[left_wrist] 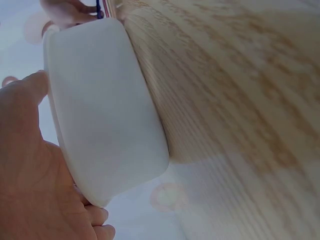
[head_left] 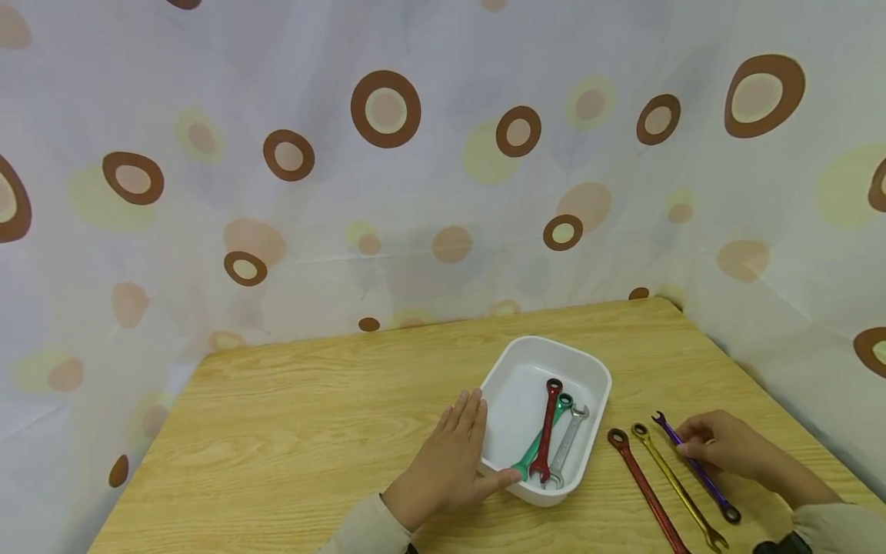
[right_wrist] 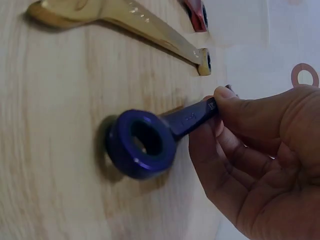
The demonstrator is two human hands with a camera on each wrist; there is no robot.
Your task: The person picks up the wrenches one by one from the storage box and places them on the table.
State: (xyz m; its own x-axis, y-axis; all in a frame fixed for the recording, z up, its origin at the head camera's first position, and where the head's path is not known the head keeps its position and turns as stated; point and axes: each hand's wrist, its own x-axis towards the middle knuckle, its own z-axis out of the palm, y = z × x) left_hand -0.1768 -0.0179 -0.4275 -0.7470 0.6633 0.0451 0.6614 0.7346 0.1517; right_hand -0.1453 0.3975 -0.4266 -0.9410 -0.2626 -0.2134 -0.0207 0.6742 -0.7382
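Pretty shiny purple wrench (head_left: 707,482) with a chunky ring end, lower right in the head view, is pinched in the right hand (head_left: 732,444), while the left hand's (head_left: 446,468) got straight fingers against the white tray (head_left: 514,408), and the long red wrench (head_left: 648,488) gets chopped off at the bottom.

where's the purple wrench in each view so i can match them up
Head: lower right, the purple combination wrench pinched by the right hand.
Left wrist: only a dark blue sliver, top edge, left of centre.
Right wrist: near centre, ring end toward the camera.
Shared landmark: the right hand.
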